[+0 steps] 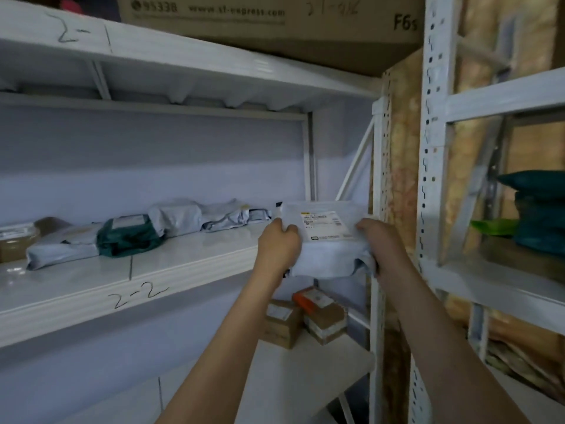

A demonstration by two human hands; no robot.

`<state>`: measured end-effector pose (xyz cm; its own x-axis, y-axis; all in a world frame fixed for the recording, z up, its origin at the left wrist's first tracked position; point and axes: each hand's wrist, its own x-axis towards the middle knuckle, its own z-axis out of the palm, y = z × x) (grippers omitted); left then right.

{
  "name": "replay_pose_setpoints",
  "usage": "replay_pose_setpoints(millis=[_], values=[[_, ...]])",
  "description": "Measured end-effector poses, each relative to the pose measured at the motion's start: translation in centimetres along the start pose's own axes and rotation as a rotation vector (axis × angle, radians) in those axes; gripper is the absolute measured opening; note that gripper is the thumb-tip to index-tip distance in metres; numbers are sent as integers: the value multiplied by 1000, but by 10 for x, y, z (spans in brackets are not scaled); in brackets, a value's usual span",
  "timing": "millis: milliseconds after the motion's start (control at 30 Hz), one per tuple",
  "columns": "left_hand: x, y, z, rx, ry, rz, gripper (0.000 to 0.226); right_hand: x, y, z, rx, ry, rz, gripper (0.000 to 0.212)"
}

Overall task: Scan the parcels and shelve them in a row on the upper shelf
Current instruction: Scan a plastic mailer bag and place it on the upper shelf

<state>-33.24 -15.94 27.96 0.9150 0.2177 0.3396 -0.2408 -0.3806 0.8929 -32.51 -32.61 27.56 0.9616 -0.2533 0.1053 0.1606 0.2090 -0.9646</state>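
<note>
Both hands hold the same grey parcel point(324, 240) at the right end of the shelf marked 2-2 point(183, 264): the left hand point(279, 243) pinches its left edge and the right hand point(379, 240) grips its right side, fingers curled into the film. The bag looks soft, light and a little slippery, so I think holding it at both sides is best. Further left, other parcels point(171, 223) already lie in a row.

I see bare shelf point(195, 255) in front of the row of parcels point(171, 221), open to a hand from the front edge. At the right end the white parcel point(324, 237), held in both my hands, fills the gap up to the upright post point(379, 185). The upper shelf's underside point(183, 71) leaves tall headroom.
</note>
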Motion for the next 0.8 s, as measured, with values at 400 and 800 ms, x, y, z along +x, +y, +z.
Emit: replay_pose_setpoints(millis=[400, 800], values=[[162, -34, 29, -33, 15, -110, 47, 171, 16, 63, -103, -34, 22, 8], [261, -46, 80, 163, 37, -184, 40, 334, 31, 95, -206, -168, 23, 17]])
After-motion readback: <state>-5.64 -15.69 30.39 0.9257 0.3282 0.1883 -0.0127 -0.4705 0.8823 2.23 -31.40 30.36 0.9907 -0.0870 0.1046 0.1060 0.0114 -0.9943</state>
